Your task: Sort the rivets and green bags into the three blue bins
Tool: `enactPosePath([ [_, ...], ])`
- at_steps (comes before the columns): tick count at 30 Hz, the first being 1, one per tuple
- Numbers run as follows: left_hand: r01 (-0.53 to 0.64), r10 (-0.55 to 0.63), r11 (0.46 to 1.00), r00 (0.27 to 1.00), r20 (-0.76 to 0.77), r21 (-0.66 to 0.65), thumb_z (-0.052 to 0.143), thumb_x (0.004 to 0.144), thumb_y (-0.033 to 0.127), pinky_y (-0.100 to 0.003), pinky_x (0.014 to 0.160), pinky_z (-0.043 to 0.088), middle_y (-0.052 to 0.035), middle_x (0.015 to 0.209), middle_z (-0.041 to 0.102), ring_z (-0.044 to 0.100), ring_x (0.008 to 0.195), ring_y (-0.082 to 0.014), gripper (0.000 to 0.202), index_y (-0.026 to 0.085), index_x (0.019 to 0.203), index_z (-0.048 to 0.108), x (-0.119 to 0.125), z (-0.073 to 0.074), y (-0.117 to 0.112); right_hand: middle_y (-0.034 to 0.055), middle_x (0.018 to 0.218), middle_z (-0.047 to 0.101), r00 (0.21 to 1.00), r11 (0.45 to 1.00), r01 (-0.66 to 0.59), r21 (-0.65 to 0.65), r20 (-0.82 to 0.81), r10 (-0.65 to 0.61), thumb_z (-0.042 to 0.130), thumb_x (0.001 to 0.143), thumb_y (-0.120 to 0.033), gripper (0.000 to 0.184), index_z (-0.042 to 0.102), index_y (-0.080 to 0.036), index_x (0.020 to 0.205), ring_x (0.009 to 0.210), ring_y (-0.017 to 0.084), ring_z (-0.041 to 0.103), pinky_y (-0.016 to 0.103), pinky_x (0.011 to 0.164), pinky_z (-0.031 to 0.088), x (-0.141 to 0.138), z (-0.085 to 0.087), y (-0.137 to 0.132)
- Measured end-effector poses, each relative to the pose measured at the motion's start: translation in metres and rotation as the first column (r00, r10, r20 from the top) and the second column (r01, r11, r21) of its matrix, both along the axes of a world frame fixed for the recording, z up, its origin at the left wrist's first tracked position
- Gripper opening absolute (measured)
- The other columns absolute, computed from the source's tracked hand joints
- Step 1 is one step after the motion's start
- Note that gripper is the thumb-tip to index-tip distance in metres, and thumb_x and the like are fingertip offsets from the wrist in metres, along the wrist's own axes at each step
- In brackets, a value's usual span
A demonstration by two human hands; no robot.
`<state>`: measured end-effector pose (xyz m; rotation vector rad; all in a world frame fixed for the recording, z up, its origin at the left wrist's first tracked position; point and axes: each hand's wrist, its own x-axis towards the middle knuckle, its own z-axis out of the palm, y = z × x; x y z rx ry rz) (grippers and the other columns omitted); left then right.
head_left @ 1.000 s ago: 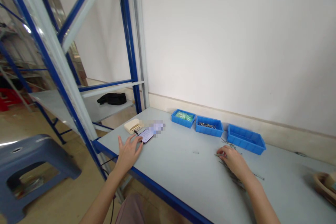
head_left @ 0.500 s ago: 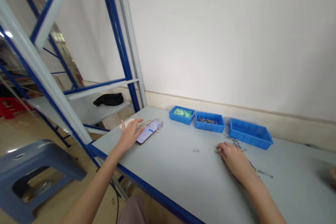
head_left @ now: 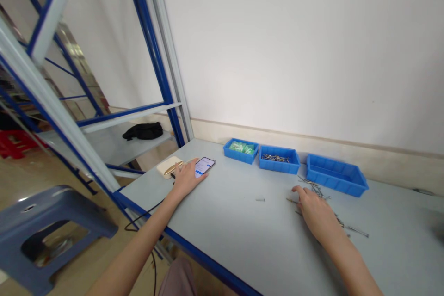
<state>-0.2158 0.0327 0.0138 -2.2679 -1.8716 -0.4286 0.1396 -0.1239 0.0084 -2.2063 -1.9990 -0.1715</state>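
Left hand [head_left: 187,179], 10 o'clock: fingers open, relaxed, just beside smartphone [head_left: 204,166] and cream case [head_left: 169,167]. Right hand [head_left: 315,210], 2 o'clock: fingers open, loosely curved, among scattered metal nails [head_left: 314,187]. Farthest, 12 o'clock: blue plastic bins [head_left: 279,166].

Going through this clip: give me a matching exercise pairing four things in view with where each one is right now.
Things:
1. left hand
2. right hand
3. green packets
4. black bundle

Places:
A. on the rack shelf
B. at loose metal nails
C. in the leftmost blue bin
D. beside the smartphone

Pairs: 1-D, 2-B, 3-C, 4-A
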Motion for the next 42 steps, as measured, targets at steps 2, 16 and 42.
enactPosePath([
  [2, -0.014, 0.014, 1.000, 0.999, 0.030, 0.001, 0.053, 0.079, 0.048, -0.056, 0.104, 0.012, -0.0149, 0.120, 0.056, 0.047, 0.115, -0.0314, 0.060, 0.015, 0.127, 0.039, 0.002, -0.002, 0.002, 0.0119, 0.099, 0.062, 0.999, 0.999, 0.036, 0.003, 0.011, -0.036, 0.051, 0.080, -0.007, 0.027, 0.056, -0.014, 0.106, 0.092, 0.025, 0.060, 0.033, 0.074, 0.043, 0.002, -0.001, -0.001],
  [16, -0.098, 0.101, 0.995, 0.981, 0.164, -0.030, 0.060, 0.068, 0.044, -0.050, 0.095, 0.030, -0.0124, 0.102, 0.061, 0.054, 0.101, -0.0342, 0.045, 0.016, 0.099, 0.042, -0.004, -0.002, 0.009, 0.0088, 0.086, 0.060, 0.993, 0.995, 0.084, -0.055, 0.086, -0.079, 0.050, 0.084, -0.014, 0.011, 0.059, -0.015, 0.078, 0.087, 0.023, 0.059, 0.031, 0.070, 0.041, -0.009, 0.009, 0.001],
  [42, 0.819, -0.783, 0.531, 0.573, -0.242, 0.219, 0.043, 0.091, 0.017, -0.034, 0.089, 0.038, -0.0025, 0.080, 0.061, 0.055, 0.082, -0.0169, 0.014, 0.016, 0.087, 0.057, 0.177, -0.009, -0.072, 0.0054, 0.085, 0.068, 0.896, 0.967, -0.227, 0.113, -0.366, 0.252, 0.044, 0.087, -0.015, 0.017, 0.061, -0.016, 0.090, 0.079, 0.016, 0.061, 0.023, 0.069, 0.037, -0.019, 0.023, 0.000],
])
